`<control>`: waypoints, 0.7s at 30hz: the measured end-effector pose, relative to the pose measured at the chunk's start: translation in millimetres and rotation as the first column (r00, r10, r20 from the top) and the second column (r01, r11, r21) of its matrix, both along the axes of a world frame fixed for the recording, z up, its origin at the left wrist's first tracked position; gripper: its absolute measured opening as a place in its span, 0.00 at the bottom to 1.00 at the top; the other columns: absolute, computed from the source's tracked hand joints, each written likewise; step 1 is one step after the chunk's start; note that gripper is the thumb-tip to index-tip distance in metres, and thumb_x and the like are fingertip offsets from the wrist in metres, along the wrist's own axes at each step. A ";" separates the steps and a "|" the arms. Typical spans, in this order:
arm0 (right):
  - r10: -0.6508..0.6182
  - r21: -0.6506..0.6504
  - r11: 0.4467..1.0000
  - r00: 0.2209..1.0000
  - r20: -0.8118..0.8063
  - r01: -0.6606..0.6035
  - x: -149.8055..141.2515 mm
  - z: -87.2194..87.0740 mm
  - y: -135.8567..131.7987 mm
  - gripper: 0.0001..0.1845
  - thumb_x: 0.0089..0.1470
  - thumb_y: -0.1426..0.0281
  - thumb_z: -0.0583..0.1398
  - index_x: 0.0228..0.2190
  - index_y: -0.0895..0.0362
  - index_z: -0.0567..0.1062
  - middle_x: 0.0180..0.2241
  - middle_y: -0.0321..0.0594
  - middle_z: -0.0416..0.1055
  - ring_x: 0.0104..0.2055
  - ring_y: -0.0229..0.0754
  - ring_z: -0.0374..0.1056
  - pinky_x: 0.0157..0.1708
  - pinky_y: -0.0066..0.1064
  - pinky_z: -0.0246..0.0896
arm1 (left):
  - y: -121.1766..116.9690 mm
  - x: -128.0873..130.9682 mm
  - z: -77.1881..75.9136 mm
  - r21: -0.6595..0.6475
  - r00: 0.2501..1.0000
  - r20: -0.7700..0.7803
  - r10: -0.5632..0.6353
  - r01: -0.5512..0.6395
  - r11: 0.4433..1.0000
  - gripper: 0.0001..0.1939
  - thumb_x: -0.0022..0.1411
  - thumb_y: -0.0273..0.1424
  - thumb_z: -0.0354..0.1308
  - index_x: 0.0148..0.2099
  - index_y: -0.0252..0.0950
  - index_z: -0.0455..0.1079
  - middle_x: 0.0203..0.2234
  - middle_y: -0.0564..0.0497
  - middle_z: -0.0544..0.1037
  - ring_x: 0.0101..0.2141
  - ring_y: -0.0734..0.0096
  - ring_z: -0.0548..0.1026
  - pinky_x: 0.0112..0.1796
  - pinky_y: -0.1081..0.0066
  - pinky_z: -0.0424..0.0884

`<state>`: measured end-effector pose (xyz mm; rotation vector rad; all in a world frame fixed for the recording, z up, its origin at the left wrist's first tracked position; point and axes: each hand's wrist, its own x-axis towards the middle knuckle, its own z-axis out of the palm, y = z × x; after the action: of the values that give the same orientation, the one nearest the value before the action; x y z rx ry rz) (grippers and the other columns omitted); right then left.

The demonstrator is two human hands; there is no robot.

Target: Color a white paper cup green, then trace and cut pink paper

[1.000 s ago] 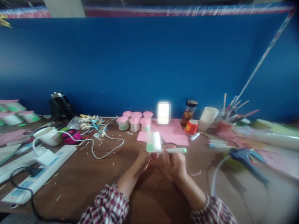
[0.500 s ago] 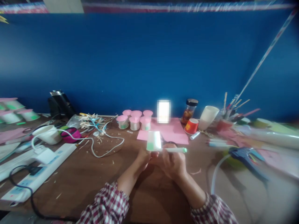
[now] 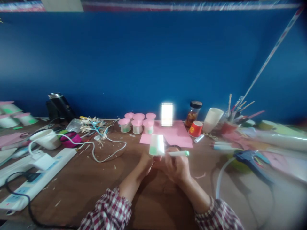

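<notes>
My left hand [image 3: 146, 162] is closed on a small white paper cup [image 3: 157, 144] with a green patch low on its side. Part of that hand's fingers is hidden behind and below the cup. My right hand [image 3: 178, 166] grips a white marker [image 3: 177, 153] whose green end points right; its other end is at the cup's right edge, and whether it touches cannot be made out. Just beyond stand several white and green cups with pink paper discs [image 3: 138, 122] on top. A pink paper sheet [image 3: 177, 135] lies flat behind my hands.
To the left lie a power strip [image 3: 40, 179], a white mug [image 3: 46, 139] and a loose white cable [image 3: 96, 156]. A lidded jar [image 3: 192, 114], a red paper cup [image 3: 196, 129] and a tilted white cup [image 3: 213, 120] stand back right. A blue glue gun [image 3: 251, 163] lies at right.
The whole view has shifted slightly, so everything sits a little further left. Both hands keep their hold on the cup and marker, with almost no other visible movement.
</notes>
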<state>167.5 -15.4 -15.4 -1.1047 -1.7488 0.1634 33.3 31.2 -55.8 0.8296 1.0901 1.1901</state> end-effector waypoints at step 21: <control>-0.047 0.004 0.999 0.997 -0.064 0.047 -0.5 -1.0 1.3 0.09 0.56 0.68 0.54 0.30 0.57 0.73 0.21 0.36 0.70 0.18 0.33 0.63 0.21 0.23 0.59 | 2.7 -0.5 -7.5 -0.025 0.999 0.032 0.019 -0.018 1.000 0.13 0.42 0.36 0.64 0.28 0.33 0.69 0.20 0.48 0.76 0.27 0.68 0.75 0.29 0.70 0.65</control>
<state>167.0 -14.1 -16.3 -1.1245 -1.6645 0.1632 32.8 33.9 -63.3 0.7801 1.0863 1.1989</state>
